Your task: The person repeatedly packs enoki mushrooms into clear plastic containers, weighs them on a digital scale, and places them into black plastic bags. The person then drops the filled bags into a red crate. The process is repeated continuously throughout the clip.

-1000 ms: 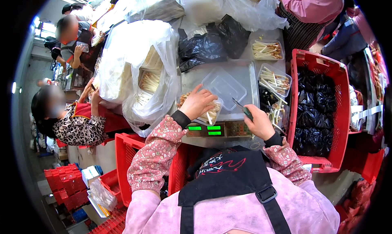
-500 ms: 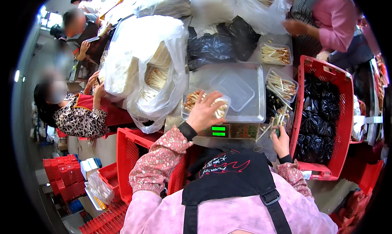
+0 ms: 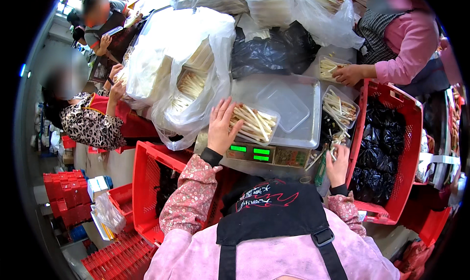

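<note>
My left hand (image 3: 223, 126), fingers stretched out, rests at the left side of a clear plastic tub (image 3: 253, 123) filled with thin pale stalks with brownish ends. The tub sits on the metal pan (image 3: 306, 133) of a scale with a lit green display (image 3: 261, 154). A clear lid (image 3: 284, 109) lies on the pan behind it. Low on the right, my right hand (image 3: 337, 163) has its fingers curled in at loose stalks (image 3: 338, 139); what is between them I cannot make out. A slim green item (image 3: 321, 168) lies beside that hand.
More stalk-filled tubs (image 3: 339, 106) stand right of the scale. A red crate (image 3: 362, 133) holds black bags; another red crate (image 3: 139, 197) is at my left. Plastic bags of stalks (image 3: 166, 60) and black plastic (image 3: 274, 52) lie beyond. Co-workers (image 3: 411, 40) stand around the table.
My left hand has moved left off the tub's top, showing its stalks. My right hand no longer holds the green item and has reached to the loose stalks. A co-worker's hand has come to the far-right tub.
</note>
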`<state>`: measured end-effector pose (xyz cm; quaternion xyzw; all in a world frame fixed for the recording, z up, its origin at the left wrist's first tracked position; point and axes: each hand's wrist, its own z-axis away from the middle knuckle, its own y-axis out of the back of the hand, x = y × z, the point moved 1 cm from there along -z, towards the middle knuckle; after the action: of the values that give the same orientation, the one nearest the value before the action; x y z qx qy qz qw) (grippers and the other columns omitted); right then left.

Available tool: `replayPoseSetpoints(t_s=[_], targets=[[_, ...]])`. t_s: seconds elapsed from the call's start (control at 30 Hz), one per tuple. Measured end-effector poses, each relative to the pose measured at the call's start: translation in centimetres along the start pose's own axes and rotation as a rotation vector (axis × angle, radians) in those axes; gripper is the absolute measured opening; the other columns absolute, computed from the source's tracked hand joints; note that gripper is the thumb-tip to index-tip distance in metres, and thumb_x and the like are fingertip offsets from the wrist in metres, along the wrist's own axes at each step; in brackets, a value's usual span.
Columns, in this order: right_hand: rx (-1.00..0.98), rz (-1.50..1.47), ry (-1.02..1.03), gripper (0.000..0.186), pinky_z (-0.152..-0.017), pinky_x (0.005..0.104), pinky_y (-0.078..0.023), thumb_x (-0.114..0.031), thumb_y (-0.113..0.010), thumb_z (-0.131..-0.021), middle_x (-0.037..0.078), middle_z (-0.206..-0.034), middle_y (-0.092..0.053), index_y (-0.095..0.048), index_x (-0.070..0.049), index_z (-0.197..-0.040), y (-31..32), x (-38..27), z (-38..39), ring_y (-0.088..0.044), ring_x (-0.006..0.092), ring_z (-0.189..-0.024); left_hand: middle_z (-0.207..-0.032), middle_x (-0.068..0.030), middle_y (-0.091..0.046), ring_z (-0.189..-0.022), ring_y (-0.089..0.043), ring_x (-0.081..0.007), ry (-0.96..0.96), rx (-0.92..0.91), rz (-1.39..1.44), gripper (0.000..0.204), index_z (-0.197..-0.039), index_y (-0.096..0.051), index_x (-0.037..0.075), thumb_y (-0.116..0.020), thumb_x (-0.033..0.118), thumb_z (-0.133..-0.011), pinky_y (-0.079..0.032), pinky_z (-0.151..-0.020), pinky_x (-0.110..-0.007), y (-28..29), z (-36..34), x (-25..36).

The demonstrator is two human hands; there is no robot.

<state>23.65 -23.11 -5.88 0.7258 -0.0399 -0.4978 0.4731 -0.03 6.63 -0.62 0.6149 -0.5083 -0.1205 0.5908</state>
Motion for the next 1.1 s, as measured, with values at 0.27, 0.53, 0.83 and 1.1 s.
replayPoseSetpoints(t_s=[0.27, 0.53, 0.83, 1.1], targets=[[-0.046, 0.05, 0.398, 0.058, -0.1, 0.0421, -0.036, -0.017, -0.07, -0.076, 0.021, -0.122, -0.046, -0.044, 0.002, -0.123, -6.2, -9.6, -9.0, -0.043, 0.0373, -0.117, -0.12, -0.0096, -0.055, -0.116, -0.049, -0.031, 0.107, 0.252, 0.097, 0.03, -0.112, -0.06, 0.008, -0.065, 0.014, -0.083, -0.037, -0.1, -0.042, -0.7, 4.0, -0.4], [-0.011, -0.139, 0.54, 0.039, -0.094, 0.0446, -0.04, -0.011, -0.06, -0.079, 0.02, -0.116, -0.052, -0.052, -0.001, -0.116, -7.9, -13.5, -11.7, -0.049, 0.0353, -0.11, -0.093, -0.009, -0.061, -0.073, -0.065, -0.0164, 0.865, 0.139, 1.05, 0.039, -0.115, -0.046, 0.002, -0.058, 0.031, -0.092, -0.051, -0.055, -0.027, -2.8, 6.2, 0.4], [-0.321, -0.212, 0.353, 0.021, -0.074, 0.0489, -0.047, -0.019, -0.056, -0.083, 0.021, -0.092, -0.059, -0.051, -0.001, -0.093, -15.2, -16.5, -8.8, -0.057, 0.0408, -0.084, -0.097, -0.0063, -0.051, -0.081, -0.055, -0.0138, 0.938, 0.053, 0.868, 0.031, -0.107, -0.039, 0.006, -0.06, 0.021, -0.091, -0.053, -0.061, -0.031, -3.5, 5.9, 0.3], [-0.342, -0.554, 0.211, 0.021, -0.066, 0.0369, -0.046, -0.019, -0.058, -0.089, 0.017, -0.076, -0.054, -0.047, -0.002, -0.094, -8.3, -17.5, -4.0, -0.055, 0.0321, -0.072, -0.117, -0.0139, -0.053, -0.106, -0.055, -0.0244, 0.851, 0.213, 1.89, 0.032, -0.124, -0.042, 0.002, -0.046, 0.014, -0.094, -0.045, -0.094, -0.039, -0.3, 3.9, 5.7]])
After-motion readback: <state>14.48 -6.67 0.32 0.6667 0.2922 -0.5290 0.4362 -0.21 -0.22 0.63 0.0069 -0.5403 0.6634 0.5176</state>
